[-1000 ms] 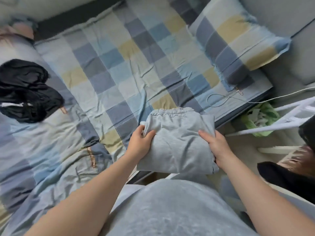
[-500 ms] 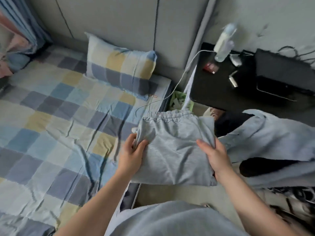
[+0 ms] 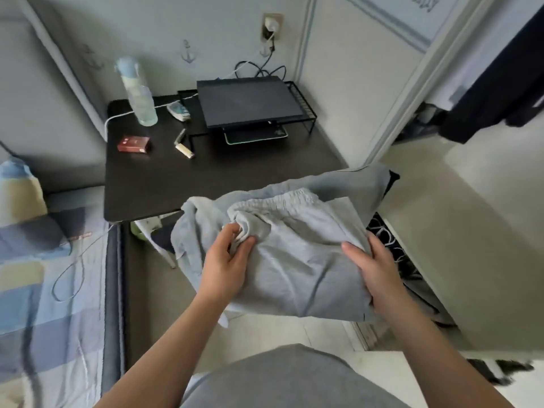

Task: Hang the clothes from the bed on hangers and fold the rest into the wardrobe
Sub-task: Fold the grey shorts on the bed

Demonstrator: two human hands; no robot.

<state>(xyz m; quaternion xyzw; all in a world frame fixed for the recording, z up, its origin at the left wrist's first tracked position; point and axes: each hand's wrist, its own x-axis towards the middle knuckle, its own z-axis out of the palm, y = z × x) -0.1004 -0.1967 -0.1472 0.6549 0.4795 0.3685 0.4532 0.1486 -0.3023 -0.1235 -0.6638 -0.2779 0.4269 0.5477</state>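
While left hand [image 3: 225, 265] and right hand [image 3: 379, 275] grip folded garment [image 3: 297, 260] by opposite edges, floor [image 3: 471, 245] spreads rightward.

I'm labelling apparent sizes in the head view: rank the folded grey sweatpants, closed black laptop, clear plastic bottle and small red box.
1. folded grey sweatpants, though nearest the camera
2. closed black laptop
3. clear plastic bottle
4. small red box

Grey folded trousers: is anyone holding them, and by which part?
Yes. The left hand pinches bunched fabric just below the waistband, and the right hand grips the right edge of the folded grey trousers.
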